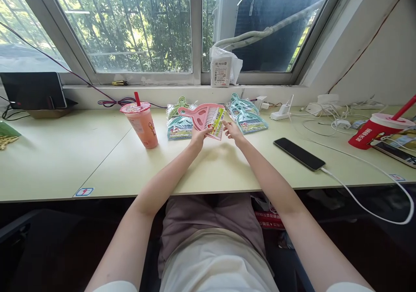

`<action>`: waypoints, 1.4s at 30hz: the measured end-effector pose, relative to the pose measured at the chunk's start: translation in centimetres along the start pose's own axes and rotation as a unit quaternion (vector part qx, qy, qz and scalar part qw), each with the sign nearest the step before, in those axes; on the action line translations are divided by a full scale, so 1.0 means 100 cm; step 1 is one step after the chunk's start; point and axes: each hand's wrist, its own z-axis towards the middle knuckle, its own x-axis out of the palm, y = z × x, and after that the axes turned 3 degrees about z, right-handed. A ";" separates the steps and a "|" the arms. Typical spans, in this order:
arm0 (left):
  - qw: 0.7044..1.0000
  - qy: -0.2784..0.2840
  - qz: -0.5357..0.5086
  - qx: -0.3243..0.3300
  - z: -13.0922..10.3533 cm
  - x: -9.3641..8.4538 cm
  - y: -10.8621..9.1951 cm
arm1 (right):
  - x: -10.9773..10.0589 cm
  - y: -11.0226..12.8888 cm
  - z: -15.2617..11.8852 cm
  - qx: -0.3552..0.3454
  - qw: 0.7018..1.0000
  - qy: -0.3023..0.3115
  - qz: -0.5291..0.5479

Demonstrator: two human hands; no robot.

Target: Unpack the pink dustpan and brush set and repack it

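Observation:
A pink dustpan and brush set (pixel 202 115) with a yellow-green label is held up above the table, its handle pointing left. My left hand (pixel 199 137) is closed on its lower edge. My right hand (pixel 232 130) is at the set's right edge, fingers bent and partly apart; whether it grips the edge is too small to tell. Behind the pink set on the left lie wrapped green and blue sets (pixel 180 126), partly hidden by it. More wrapped blue sets (pixel 247 115) lie behind my right hand.
On the table (pixel 130 175), a tall pink drink cup (pixel 142 127) stands to the left. At right are a black phone (pixel 299 154) on a white cable, a power strip (pixel 280 113) and a red cup (pixel 373 131). A tablet (pixel 32 92) stands far left.

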 end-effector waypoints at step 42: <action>0.640 0.146 0.733 0.175 0.089 0.049 0.037 | -0.051 -0.020 0.023 -0.021 0.856 -0.224 0.466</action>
